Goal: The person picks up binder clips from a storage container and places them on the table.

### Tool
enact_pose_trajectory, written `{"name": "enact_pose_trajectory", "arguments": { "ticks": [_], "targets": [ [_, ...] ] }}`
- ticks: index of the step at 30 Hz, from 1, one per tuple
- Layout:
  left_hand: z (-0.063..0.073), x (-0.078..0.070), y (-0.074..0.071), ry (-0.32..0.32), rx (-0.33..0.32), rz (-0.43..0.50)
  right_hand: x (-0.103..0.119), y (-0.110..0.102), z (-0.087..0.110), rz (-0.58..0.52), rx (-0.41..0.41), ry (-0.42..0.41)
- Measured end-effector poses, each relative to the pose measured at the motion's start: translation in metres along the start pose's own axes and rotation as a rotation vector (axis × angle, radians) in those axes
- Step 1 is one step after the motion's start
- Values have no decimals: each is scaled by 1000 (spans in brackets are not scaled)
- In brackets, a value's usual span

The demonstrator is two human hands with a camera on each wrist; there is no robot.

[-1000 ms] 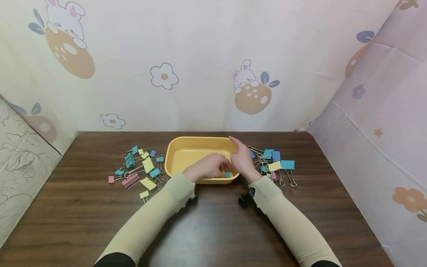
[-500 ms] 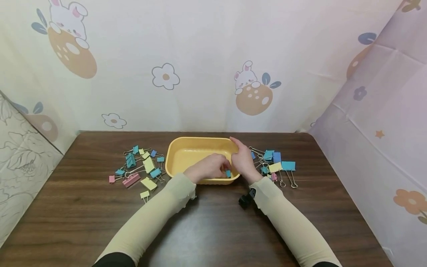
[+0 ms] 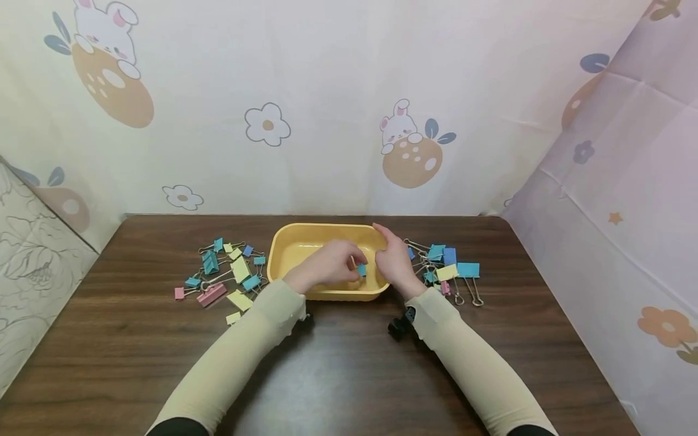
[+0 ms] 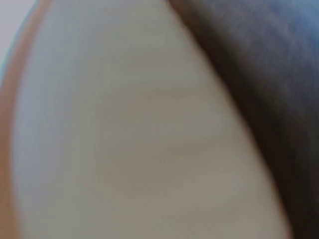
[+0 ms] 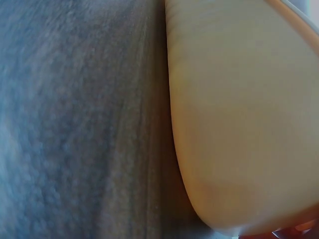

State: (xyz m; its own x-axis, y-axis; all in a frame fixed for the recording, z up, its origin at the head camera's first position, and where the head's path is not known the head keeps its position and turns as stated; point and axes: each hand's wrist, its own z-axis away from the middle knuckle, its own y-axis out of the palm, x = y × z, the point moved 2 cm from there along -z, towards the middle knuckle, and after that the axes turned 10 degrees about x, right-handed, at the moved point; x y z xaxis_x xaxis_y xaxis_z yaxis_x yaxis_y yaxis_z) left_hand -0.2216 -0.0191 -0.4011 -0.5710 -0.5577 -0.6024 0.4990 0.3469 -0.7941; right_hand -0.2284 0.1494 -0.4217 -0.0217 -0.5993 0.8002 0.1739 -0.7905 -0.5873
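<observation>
My left hand (image 3: 337, 264) is over the yellow plastic tray (image 3: 302, 232) in the head view, its fingers pinching a small blue binder clip (image 3: 362, 270). My right hand (image 3: 395, 260) grips the tray's right rim, with a finger lying along the rim; its thumb is not clearly seen. Up close, the tray's smooth wall (image 5: 239, 114) fills much of the right wrist view. Its wall (image 4: 129, 119) also fills the left wrist view, blurred. Neither wrist view shows fingers.
Left of the tray lies a loose spread of blue, yellow and pink binder clips (image 3: 240, 270). To its right is a tighter heap of binder clips (image 3: 447, 272), partly behind my right hand. The brown wooden table (image 3: 349, 375) meets a patterned curtain (image 3: 327, 163) at the back.
My left hand has lifted and shifted left inside the tray, carrying the small blue binder clip off the tray's right end. The right hand keeps its place on the rim.
</observation>
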Motion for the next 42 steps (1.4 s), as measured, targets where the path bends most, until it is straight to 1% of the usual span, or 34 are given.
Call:
{"name": "enact_pose_trajectory", "arguments": {
  "ticks": [4, 8, 13, 16, 18, 21, 26, 28, 30, 32, 34, 36, 38, 42],
  "targets": [
    [22, 0, -21, 41, -49, -19, 0, 1, 0, -4, 3, 11],
    [49, 4, -39, 47, -115, -49, 0, 1, 0, -17, 5, 24],
    [87, 13, -54, -13, -185, -57, 0, 1, 0, -19, 5, 21],
    [113, 20, -60, -59, -219, -51, 0, 1, 0, -15, 5, 17],
    [130, 26, -62, -75, -240, -63, 0, 1, 0, -13, 4, 15],
    [155, 37, -62, -121, -251, -65, 0, 1, 0, -16, 5, 17],
    [195, 56, -57, -208, -241, -102, 1, 1, 2, -17, 3, 14],
    [210, 65, -53, -233, -240, -113, 1, 1, 2, -20, 6, 15],
    [226, 72, -47, -264, -242, -103, 2, 2, 3, -17, 12, 16],
    [238, 78, -40, -282, -241, -85, 3, 2, 3, -20, 17, 18],
    [248, 82, -34, -293, -237, -74, 3, 2, 4, -20, 19, 16],
    [254, 85, -28, -307, -231, -77, 4, 1, 4, -19, 17, 12],
    [256, 87, -23, -320, -222, -91, 3, 1, 3, -18, 12, 9],
    [255, 89, -16, -361, -205, -122, 2, 0, 3, -29, 8, 18]
  ]
}}
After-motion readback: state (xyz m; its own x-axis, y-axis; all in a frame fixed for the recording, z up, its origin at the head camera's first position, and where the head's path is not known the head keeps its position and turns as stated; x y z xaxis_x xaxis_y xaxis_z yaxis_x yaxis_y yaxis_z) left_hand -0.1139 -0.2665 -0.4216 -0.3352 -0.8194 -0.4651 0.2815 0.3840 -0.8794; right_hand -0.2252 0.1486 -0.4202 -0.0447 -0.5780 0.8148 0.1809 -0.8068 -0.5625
